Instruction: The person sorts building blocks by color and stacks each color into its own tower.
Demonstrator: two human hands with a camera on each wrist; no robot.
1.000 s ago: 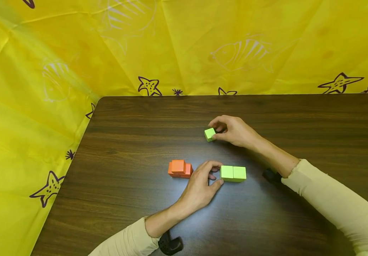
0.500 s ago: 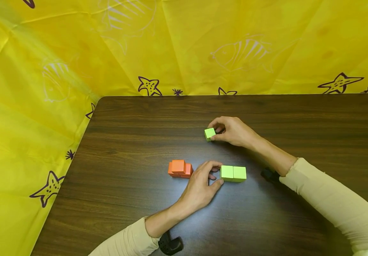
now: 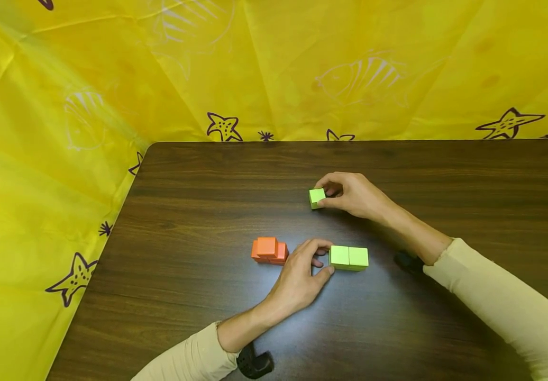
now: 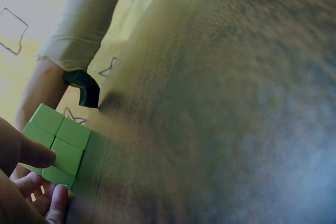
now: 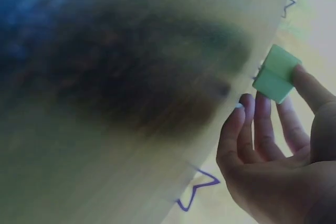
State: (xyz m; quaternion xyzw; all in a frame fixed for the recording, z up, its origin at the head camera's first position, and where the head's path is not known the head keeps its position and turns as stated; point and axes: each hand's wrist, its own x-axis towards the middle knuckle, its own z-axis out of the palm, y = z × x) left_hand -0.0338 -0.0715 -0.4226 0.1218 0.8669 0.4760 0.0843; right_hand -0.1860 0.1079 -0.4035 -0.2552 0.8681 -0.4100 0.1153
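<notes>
Between thumb and fingers my right hand (image 3: 357,194) pinches a single light green cube (image 3: 317,198) over the far middle of the table. The right wrist view shows the thumb on one face of this green cube (image 5: 277,74) and fingertips at its other side. Nearer to me, my left hand (image 3: 300,272) grips the left end of a small block of several green cubes (image 3: 348,257). In the left wrist view the green cubes (image 4: 72,134) stand two wide and two high, with the thumb against a side. Left of that hand sits a cluster of orange blocks (image 3: 267,250), one raised on top.
The dark wood-grain table (image 3: 198,190) has rounded far corners. A yellow cloth (image 3: 274,69) printed with fish and starfish hangs behind it and along the left. Black wrist devices show under the left wrist (image 3: 255,364) and right wrist (image 3: 407,261).
My right hand has shifted slightly to the right with the single green cube. The left hand keeps its grip on the green cubes, and the orange blocks stay put.
</notes>
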